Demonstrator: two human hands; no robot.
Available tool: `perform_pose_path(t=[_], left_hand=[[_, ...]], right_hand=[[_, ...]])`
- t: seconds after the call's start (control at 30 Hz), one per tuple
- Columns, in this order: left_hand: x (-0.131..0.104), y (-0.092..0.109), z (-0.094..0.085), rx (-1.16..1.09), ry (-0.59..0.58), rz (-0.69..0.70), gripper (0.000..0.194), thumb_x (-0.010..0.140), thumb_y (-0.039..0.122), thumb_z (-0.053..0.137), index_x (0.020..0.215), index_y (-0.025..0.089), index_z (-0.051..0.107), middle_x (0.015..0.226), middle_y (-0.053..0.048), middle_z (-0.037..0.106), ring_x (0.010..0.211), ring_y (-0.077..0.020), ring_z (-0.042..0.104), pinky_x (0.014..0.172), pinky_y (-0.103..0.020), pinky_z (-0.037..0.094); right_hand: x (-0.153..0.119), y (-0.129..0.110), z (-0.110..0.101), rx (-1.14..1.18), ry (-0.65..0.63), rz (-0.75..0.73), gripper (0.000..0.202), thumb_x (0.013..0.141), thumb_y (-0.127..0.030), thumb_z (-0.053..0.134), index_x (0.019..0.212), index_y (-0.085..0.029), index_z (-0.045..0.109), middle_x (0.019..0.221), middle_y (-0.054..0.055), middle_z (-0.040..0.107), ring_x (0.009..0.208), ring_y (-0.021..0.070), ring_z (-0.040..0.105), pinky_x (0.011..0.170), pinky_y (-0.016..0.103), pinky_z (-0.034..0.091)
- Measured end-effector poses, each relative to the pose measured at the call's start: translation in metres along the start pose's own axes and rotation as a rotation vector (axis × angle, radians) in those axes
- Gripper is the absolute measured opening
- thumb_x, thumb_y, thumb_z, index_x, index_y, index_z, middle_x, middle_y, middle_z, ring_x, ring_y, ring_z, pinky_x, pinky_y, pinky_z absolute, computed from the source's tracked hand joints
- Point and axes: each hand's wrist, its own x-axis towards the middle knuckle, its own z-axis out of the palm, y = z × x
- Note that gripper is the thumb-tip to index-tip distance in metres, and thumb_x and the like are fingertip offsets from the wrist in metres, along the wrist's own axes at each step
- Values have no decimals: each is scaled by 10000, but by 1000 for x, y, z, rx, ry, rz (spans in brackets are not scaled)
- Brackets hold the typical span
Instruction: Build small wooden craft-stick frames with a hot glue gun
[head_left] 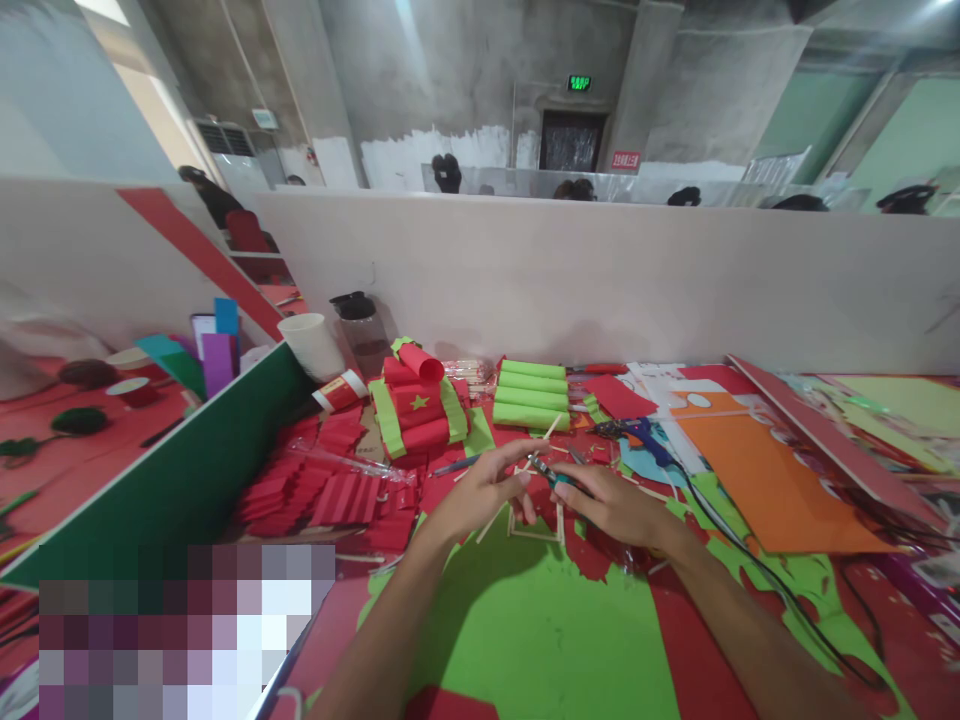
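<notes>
My left hand is closed around a thin wooden stick, which slants up past the fingertips. My right hand grips small pliers with dark teal handles, and their metal jaws meet the stick near my left fingers. Just below both hands, a small square frame of sticks lies on a bright green sheet. Part of that frame is hidden behind my left fingers. A blue glue gun with a cord rests beyond my right hand.
Red paper rolls with a yellow star and green paper rolls stand behind my hands. Folded red paper is piled at left. Orange card lies at right. A white partition and green divider bound the table.
</notes>
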Motion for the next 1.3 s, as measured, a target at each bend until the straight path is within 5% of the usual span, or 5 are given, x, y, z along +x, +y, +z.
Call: perform_pose_path(t=[0.37, 0.73, 0.9, 1.1, 1.3], left_hand=[[0, -1, 0, 3, -14, 12, 461, 908, 205, 531, 1368, 243, 522, 1411, -121, 520, 615, -106, 663, 585, -258, 527], [2, -6, -2, -3, -20, 19, 456, 910, 310, 582, 1357, 232, 530, 1313, -128, 587, 594, -108, 663, 591, -262, 522], [3, -9, -3, 15, -14, 13, 467, 918, 287, 562, 1376, 218, 502, 1162, -108, 660, 607, -128, 668, 611, -271, 517], [3, -11, -4, 68, 16, 46, 485, 953, 319, 516, 1412, 174, 459, 666, -2, 638, 590, -165, 656, 616, -272, 499], [1, -12, -5, 65, 36, 103, 518, 935, 319, 543, 1431, 201, 451, 598, 32, 568, 525, -126, 568, 545, -240, 474]], right_hand=[[0, -2, -1, -17, -11, -10, 575, 984, -567, 362, 1403, -207, 520, 1381, 115, 583, 1261, 309, 531, 1034, 456, 416], [0, -2, 1, -9, 16, -20, 525, 983, -548, 382, 1366, -233, 554, 1346, 91, 613, 1232, 305, 553, 995, 430, 447], [1, -8, 3, -59, 58, -52, 477, 989, -514, 392, 1298, -217, 600, 1239, 114, 667, 1148, 307, 598, 917, 420, 479], [4, -9, 5, -97, 113, -43, 464, 980, -530, 408, 1257, -218, 610, 1205, 122, 668, 1125, 319, 599, 918, 451, 466], [5, 0, 10, -111, 120, -63, 457, 981, -532, 400, 1292, -234, 554, 1252, 120, 624, 1200, 315, 541, 977, 474, 438]])
